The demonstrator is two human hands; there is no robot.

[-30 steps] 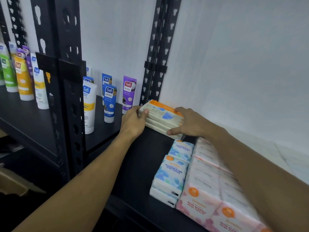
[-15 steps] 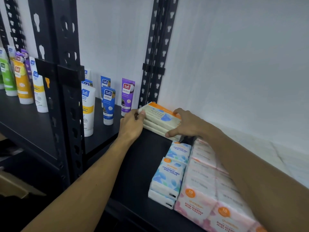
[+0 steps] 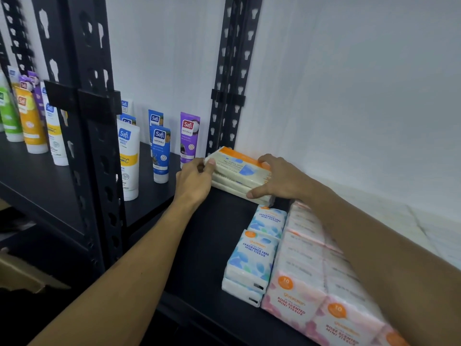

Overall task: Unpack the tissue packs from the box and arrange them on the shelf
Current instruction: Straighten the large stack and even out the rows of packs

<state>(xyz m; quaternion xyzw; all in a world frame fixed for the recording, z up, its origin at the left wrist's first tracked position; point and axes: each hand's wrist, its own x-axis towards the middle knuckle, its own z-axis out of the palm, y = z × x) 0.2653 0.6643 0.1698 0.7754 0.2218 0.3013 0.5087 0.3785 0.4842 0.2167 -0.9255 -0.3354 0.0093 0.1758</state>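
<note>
While both arms reach to the far end of the black shelf point(image 3: 199, 245), the two hands bracket a short stack of cream facial tissue packs point(image 3: 240, 178) with an orange band on top, set against the white wall just right of the perforated black upright point(image 3: 229, 96). At the stack's left end the left hand point(image 3: 193, 178) has its fingers curled and pinching the top pack's corner; over the right end the right hand point(image 3: 279, 179) is curled, fingers on the top and thumb along the near lower edge. Held from both ends like this, the packs look to be getting squared one above another and seated into the corner, which would keep soft, slippery wrappers from sliding. Nearer along the same shelf lie two stacks of blue fragrance-free mini tissue packs point(image 3: 254, 255), and touching them on the right a row of pink rose-scented mini tissue packs point(image 3: 306, 283), partly under the right forearm. Beyond the upright, on the left shelf, Safi tubes point(image 3: 161, 151) stand upright, well apart from the tissues. At the lower left edge a flap of a cardboard box point(image 3: 22, 275) shows.
</note>
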